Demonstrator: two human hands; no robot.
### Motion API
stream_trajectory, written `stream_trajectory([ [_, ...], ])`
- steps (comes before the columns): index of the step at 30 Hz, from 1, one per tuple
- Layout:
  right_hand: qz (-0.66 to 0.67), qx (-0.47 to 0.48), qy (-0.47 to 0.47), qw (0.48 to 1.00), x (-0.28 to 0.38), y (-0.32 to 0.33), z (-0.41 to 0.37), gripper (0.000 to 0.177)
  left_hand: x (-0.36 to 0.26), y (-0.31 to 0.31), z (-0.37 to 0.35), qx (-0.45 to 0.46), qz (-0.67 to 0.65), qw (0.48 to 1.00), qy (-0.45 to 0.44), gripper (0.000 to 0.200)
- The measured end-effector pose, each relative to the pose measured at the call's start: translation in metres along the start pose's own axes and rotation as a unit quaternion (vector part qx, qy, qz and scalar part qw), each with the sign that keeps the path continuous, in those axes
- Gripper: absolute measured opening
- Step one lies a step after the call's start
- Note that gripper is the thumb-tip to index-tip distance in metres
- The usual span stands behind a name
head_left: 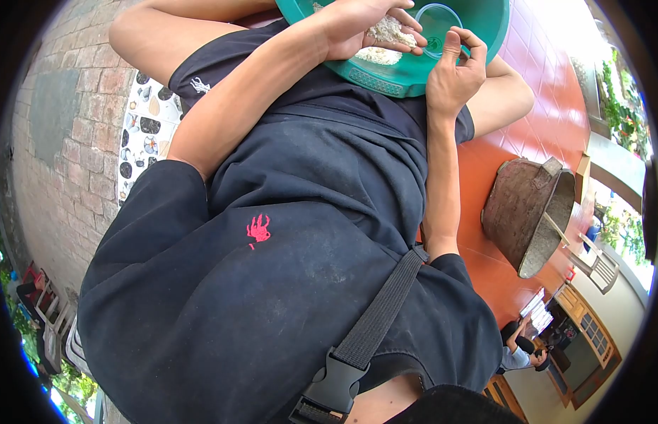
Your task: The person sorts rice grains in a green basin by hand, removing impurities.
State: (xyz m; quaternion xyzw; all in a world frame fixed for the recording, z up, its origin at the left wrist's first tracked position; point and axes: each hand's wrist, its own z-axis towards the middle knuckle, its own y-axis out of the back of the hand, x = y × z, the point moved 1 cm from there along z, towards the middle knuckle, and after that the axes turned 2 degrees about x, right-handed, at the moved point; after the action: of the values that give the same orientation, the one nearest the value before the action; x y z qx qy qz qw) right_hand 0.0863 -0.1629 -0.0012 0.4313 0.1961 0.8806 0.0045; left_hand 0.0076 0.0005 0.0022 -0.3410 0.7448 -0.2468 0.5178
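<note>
A green plastic basin [371, 79] rests on my lap, its far side cut off by the top of the view. My left hand [361, 27] is palm up over it, cupping white rice grains [389, 30]. Below that hand, more rice [380, 56] lies in the basin. A clear round container with a pale blue rim [449, 8] sits inside on the right. Beside it, my right hand [457, 71] is raised at the basin's near right edge, thumb and fingertips curled together. Whatever those fingers pinch, if anything, is too small to make out.
To my right, a large weathered bucket [516, 205] with a stick in it stands on the orange tiled floor [467, 219]. Another person [523, 350] is near a doorway farther off. Brick paving [89, 134] and a patterned cloth or mat [142, 120] lie to my left.
</note>
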Motion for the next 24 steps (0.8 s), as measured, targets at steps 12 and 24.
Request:
stream_trajectory([
  [12, 0.193, -0.035, -0.066, 0.978, -0.0067, 0.0023, 0.0005, 0.015, -0.0014, -0.0013, -0.0011, 0.004, -0.003, 1.0, 0.005, 0.043],
  [24, 0.172, -0.048, -0.08, 0.981, -0.0023, 0.0026, 0.0024, 0.016, -0.0037, -0.006, -0.0048, -0.014, 0.01, 1.0, 0.008, 0.043],
])
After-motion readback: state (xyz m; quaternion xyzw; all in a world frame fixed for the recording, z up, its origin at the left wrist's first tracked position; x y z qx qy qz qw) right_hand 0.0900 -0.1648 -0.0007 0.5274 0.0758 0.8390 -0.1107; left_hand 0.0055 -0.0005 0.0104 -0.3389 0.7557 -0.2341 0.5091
